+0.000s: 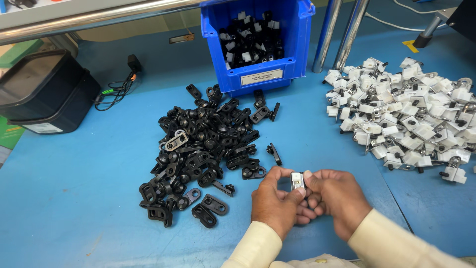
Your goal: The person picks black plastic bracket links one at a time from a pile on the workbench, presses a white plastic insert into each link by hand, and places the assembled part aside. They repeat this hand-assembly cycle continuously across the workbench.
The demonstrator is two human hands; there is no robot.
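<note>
My left hand and right hand both grip 1 small white-and-black part, near worktop front edge; black bracket pile just left, bare worktop further left.

Matt black plastic brackets, glossy blue plastic bin, smooth blue tabletop

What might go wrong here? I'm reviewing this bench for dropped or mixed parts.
1. The small white part is pinched only by the fingertips of the left hand and right hand above the blue table; it could slip.
2. The pile of black brackets lies close to the left hand; a sleeve could scatter them.
3. The heap of white pieces nears the right edge; some might slide off.
</note>
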